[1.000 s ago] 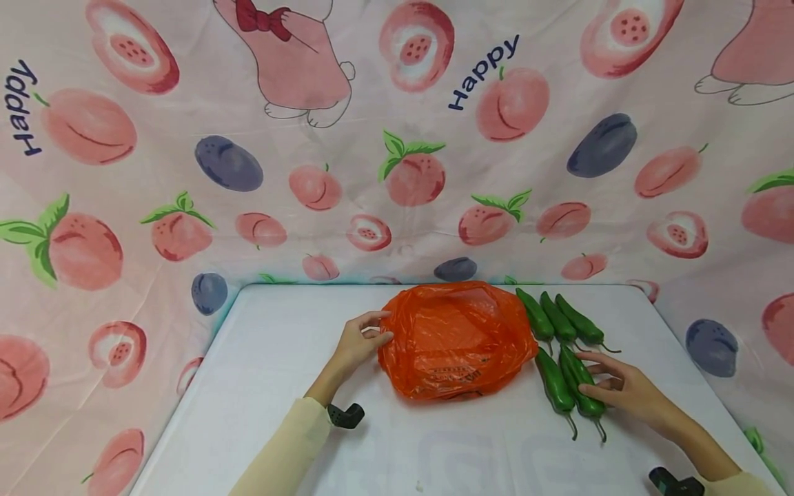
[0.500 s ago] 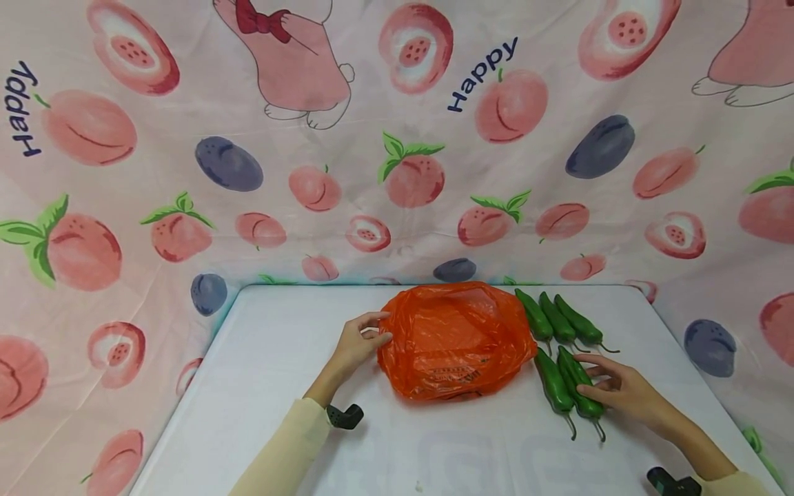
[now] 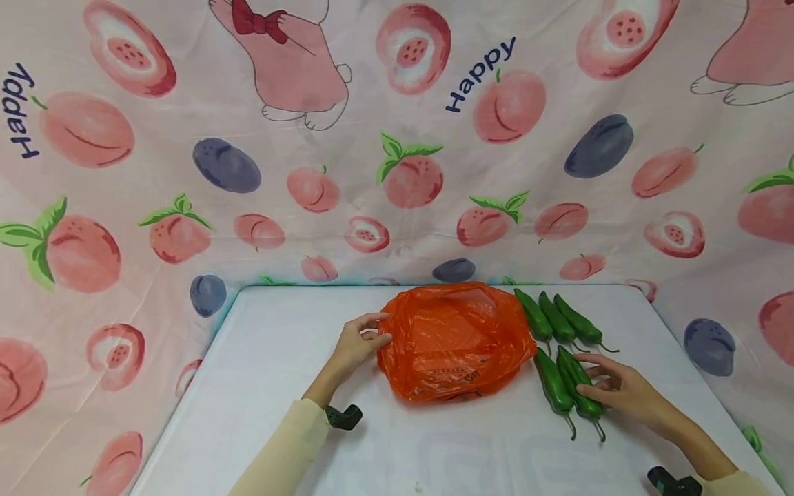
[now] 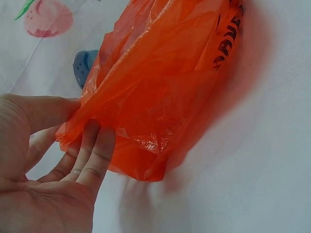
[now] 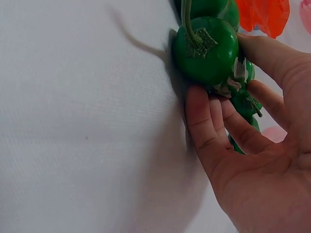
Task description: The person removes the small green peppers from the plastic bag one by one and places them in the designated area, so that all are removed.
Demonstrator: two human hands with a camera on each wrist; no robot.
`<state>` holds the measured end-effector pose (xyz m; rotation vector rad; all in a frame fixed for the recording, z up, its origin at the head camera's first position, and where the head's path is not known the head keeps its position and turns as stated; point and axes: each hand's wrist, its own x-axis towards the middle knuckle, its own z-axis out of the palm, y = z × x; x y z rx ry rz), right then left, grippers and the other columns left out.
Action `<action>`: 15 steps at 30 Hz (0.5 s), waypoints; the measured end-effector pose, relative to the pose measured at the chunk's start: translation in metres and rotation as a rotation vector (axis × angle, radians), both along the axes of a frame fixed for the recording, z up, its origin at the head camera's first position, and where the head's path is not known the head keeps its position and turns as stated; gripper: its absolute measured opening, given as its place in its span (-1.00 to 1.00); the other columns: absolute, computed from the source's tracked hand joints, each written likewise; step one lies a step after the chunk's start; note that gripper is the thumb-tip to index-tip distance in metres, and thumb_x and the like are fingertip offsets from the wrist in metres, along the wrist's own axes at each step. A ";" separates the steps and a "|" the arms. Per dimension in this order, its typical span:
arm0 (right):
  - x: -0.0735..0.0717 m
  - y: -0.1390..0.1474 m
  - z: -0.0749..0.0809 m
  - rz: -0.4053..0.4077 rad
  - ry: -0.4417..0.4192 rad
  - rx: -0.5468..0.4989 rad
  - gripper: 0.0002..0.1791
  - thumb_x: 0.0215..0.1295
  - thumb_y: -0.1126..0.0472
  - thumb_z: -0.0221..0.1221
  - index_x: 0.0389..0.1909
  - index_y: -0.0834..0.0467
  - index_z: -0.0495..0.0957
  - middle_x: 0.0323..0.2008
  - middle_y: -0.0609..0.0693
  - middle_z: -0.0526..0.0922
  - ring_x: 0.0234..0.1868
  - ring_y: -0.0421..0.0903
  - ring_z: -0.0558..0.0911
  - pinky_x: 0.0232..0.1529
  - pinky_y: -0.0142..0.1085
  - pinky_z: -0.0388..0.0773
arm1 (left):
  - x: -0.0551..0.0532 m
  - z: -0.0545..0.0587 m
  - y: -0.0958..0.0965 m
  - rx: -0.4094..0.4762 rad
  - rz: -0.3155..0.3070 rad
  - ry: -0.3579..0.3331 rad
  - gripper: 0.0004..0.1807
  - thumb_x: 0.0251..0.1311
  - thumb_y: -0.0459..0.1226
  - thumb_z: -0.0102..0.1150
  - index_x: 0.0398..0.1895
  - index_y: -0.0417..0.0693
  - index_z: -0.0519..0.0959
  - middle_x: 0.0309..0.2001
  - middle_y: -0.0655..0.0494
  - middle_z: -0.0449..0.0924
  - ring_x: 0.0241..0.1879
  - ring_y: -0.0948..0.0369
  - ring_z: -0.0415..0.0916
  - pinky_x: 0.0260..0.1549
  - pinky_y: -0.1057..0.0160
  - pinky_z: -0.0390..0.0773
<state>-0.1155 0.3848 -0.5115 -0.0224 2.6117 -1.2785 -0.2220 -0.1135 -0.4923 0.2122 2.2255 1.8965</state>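
A crumpled orange plastic bag (image 3: 455, 344) lies at the back middle of the white table. My left hand (image 3: 355, 348) pinches its left edge; in the left wrist view the thumb sits on one side of the thin plastic (image 4: 141, 97) and fingers on the other. To the right of the bag are several long green peppers in two rows. My right hand (image 3: 629, 394) holds the front row's right pepper (image 3: 577, 386) between thumb and fingers. Up close in the right wrist view, that pepper (image 5: 209, 53) shows its stem end, with fingertips partly hidden beneath it.
Beside the held pepper lies another green pepper (image 3: 554, 382), near the bag's right edge. Behind them is the back row, with a pepper (image 3: 578, 320) at its right end. A fruit-printed pink cloth (image 3: 347, 151) hangs behind the white table (image 3: 434, 448).
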 end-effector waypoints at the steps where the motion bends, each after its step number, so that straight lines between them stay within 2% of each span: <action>1: 0.000 0.000 0.000 0.000 -0.002 0.000 -0.23 0.34 0.06 0.37 0.47 0.22 0.31 0.10 0.30 0.57 -0.15 0.00 0.60 -0.34 -0.26 0.61 | -0.002 -0.003 -0.001 -0.007 0.000 -0.008 -0.53 0.29 -0.43 0.33 0.28 -0.17 0.57 0.04 -0.20 0.55 -0.28 0.15 0.64 -0.24 0.25 0.67; 3: 0.000 0.001 0.001 0.006 -0.004 0.001 -0.23 0.35 0.06 0.36 0.48 0.22 0.30 0.13 0.32 0.56 -0.11 0.02 0.60 -0.31 -0.26 0.62 | -0.006 -0.011 -0.003 -0.019 0.006 -0.019 -0.53 0.29 -0.39 0.37 0.27 -0.06 0.60 0.05 -0.13 0.55 -0.27 0.15 0.64 -0.23 0.26 0.68; 8: -0.003 0.001 0.002 0.016 -0.031 -0.012 -0.19 0.36 0.05 0.36 0.52 0.22 0.25 0.16 0.34 0.55 -0.04 0.05 0.61 -0.26 -0.24 0.64 | -0.007 -0.012 -0.007 -0.022 0.011 -0.022 -0.49 0.28 -0.37 0.38 0.31 -0.03 0.57 0.01 -0.12 0.53 -0.26 0.14 0.64 -0.24 0.22 0.70; 12: -0.004 0.001 0.003 0.033 -0.054 -0.048 -0.14 0.35 0.07 0.36 0.55 0.21 0.18 0.16 0.35 0.55 -0.09 0.05 0.62 -0.27 -0.20 0.65 | -0.007 -0.012 -0.010 -0.020 -0.010 -0.010 -0.37 0.27 -0.38 0.38 0.41 -0.04 0.46 0.00 -0.17 0.52 -0.22 0.14 0.67 -0.23 0.20 0.70; 15: -0.005 0.001 0.006 0.053 -0.051 -0.070 -0.12 0.36 0.11 0.36 0.56 0.20 0.13 0.16 0.37 0.54 -0.15 0.05 0.64 -0.31 -0.18 0.66 | -0.006 -0.012 -0.014 -0.027 -0.025 -0.012 -0.25 0.24 -0.36 0.42 0.50 0.07 0.37 0.01 -0.18 0.51 -0.19 0.13 0.68 -0.19 0.21 0.70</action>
